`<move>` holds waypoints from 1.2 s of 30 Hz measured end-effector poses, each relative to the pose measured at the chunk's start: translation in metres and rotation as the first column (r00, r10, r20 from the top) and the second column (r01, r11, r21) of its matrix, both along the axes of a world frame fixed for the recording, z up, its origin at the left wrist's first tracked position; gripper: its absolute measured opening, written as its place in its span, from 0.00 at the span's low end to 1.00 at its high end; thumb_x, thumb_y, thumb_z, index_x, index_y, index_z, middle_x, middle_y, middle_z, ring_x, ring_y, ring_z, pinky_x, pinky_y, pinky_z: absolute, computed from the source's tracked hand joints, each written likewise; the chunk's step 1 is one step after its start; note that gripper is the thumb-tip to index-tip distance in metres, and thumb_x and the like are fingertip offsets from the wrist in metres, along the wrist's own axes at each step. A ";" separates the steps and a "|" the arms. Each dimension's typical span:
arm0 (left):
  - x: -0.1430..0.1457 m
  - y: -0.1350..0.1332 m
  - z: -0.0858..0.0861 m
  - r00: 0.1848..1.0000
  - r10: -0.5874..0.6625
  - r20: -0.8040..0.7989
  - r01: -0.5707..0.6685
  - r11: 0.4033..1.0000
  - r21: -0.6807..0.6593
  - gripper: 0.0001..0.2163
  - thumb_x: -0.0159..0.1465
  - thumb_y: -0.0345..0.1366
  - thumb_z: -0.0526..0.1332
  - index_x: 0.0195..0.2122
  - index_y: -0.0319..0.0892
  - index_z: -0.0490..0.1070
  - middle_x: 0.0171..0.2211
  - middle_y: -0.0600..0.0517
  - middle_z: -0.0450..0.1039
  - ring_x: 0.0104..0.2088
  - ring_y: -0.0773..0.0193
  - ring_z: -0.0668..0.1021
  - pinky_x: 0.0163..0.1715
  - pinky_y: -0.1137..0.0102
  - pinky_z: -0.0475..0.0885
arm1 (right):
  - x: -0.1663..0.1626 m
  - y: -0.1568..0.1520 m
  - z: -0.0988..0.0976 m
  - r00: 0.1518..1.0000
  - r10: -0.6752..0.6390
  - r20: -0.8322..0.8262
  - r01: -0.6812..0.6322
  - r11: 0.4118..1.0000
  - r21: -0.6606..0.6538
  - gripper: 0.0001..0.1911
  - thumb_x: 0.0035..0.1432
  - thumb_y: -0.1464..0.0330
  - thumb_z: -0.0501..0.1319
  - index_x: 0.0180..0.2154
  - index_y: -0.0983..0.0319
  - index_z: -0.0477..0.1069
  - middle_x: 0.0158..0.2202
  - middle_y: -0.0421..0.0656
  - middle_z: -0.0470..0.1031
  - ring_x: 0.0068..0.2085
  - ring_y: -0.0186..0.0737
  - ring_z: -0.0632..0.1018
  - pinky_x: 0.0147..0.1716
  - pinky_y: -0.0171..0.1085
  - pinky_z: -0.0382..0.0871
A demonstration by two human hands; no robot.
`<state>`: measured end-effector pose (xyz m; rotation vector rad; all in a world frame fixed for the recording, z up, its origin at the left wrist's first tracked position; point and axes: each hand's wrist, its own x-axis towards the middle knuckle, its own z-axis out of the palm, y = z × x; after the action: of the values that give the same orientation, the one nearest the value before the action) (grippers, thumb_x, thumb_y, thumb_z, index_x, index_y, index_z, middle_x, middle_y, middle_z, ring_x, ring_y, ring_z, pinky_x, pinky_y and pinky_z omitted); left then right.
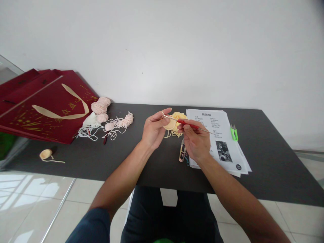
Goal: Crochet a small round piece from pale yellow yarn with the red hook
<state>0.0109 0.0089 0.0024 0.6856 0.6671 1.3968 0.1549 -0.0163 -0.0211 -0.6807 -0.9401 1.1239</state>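
My left hand [154, 129] pinches a small round yellow crochet piece [170, 124] above the dark table [273, 158]. Loose yellow yarn [178, 129] trails from it down to the tabletop. My right hand [195, 141] is closed on a red-handled crochet hook [187, 124], whose metal tip points left into the piece. Both hands hover just over the table, close together near its middle.
A stack of printed sheets [222, 141] lies right of my hands, green thread snips [234, 132] beside it. Another pair of snips [182, 151] lies under my right hand. Pink and white yarn [106, 118], a dark red gift bag [48, 104] and a small yellow cup-shaped piece [46, 154] sit left.
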 end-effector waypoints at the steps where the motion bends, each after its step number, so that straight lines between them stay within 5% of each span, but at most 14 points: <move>1: 0.000 0.000 0.000 1.000 0.003 -0.016 -0.003 1.000 -0.002 0.16 0.48 0.31 0.76 0.40 0.45 0.85 0.32 0.52 0.81 0.30 0.68 0.78 0.38 0.69 0.74 | 0.002 0.002 0.003 0.999 0.021 -0.038 -0.022 1.000 -0.021 0.05 0.58 0.66 0.73 0.38 0.53 0.82 0.40 0.38 0.87 0.35 0.34 0.84 0.36 0.35 0.83; 5: 0.002 -0.002 0.000 0.996 0.006 -0.087 -0.005 1.000 0.013 0.16 0.48 0.31 0.75 0.40 0.45 0.86 0.31 0.51 0.80 0.29 0.67 0.77 0.37 0.66 0.73 | 0.008 0.006 0.011 0.993 0.029 -0.115 -0.034 0.999 -0.041 0.07 0.54 0.66 0.75 0.35 0.54 0.80 0.37 0.36 0.85 0.32 0.29 0.82 0.34 0.30 0.80; 15: -0.001 -0.003 0.002 0.986 0.074 -0.153 -0.067 0.997 0.045 0.15 0.47 0.27 0.70 0.37 0.44 0.86 0.25 0.54 0.76 0.25 0.71 0.73 0.30 0.71 0.69 | 0.008 0.003 0.010 0.998 -0.069 -0.014 0.070 0.995 0.077 0.05 0.56 0.70 0.73 0.35 0.55 0.80 0.38 0.39 0.85 0.32 0.32 0.82 0.34 0.35 0.79; 28: -0.007 -0.002 0.003 0.969 0.034 -0.244 -0.025 0.999 0.041 0.15 0.45 0.27 0.64 0.32 0.41 0.86 0.21 0.52 0.71 0.23 0.69 0.67 0.24 0.69 0.59 | 0.014 0.003 0.008 0.987 -0.107 0.120 0.090 0.986 0.137 0.04 0.57 0.68 0.72 0.34 0.54 0.79 0.37 0.38 0.85 0.29 0.34 0.81 0.32 0.39 0.78; 36: -0.014 0.002 0.007 0.962 -0.075 -0.263 0.071 0.997 -0.027 0.13 0.42 0.27 0.63 0.28 0.40 0.85 0.22 0.49 0.76 0.23 0.66 0.71 0.25 0.68 0.62 | 0.015 0.000 0.009 0.975 -0.151 0.163 0.122 0.977 0.176 0.06 0.56 0.65 0.74 0.33 0.53 0.79 0.36 0.38 0.84 0.28 0.35 0.80 0.31 0.40 0.78</move>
<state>-0.0031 0.0112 0.0097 0.8842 0.8536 1.2410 0.1696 -0.0160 -0.0122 -0.7059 -1.1059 0.8634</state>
